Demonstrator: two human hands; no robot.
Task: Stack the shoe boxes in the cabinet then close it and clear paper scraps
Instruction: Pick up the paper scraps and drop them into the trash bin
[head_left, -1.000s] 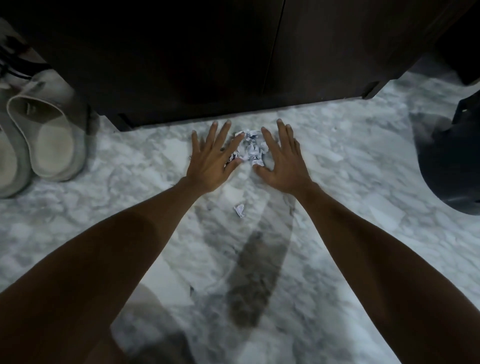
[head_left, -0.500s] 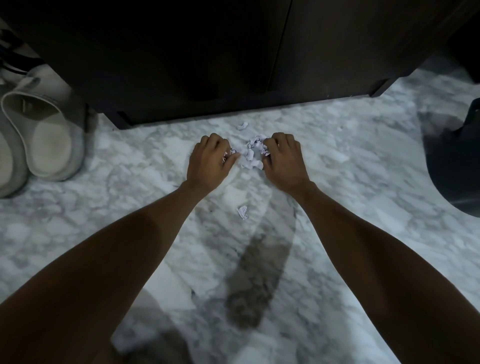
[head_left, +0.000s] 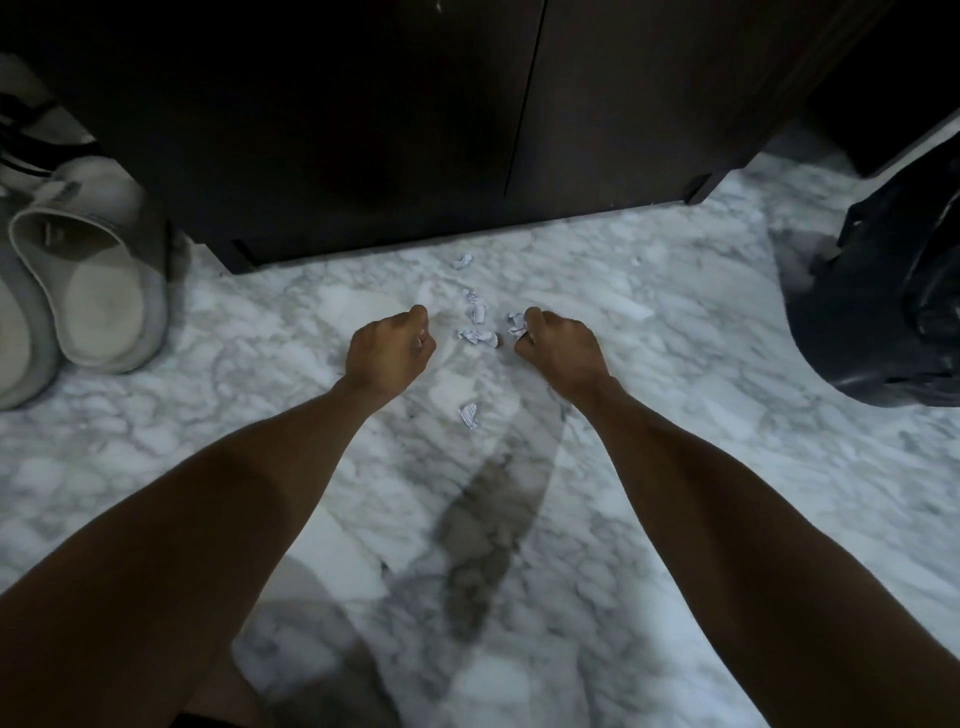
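Note:
Several small white paper scraps (head_left: 477, 335) lie on the marble floor (head_left: 675, 467) in front of the dark cabinet (head_left: 363, 130), whose doors are shut. One scrap (head_left: 461, 261) sits close to the cabinet base, another (head_left: 469, 414) lies nearer to me between my forearms. My left hand (head_left: 390, 351) is curled into a fist left of the scraps; whether it holds paper I cannot tell. My right hand (head_left: 558, 349) is closed, with a white scrap (head_left: 516, 323) showing at its fingertips.
A pair of pale slip-on shoes (head_left: 88, 280) stands at the left beside the cabinet. A black bag (head_left: 893, 301) rests on the floor at the right. The cabinet's foot (head_left: 698, 189) stands on the floor at the right.
Both hands went from flat with spread fingers around the scrap pile to closed fists, then drew apart. The pile is now loosened into separate scraps between them.

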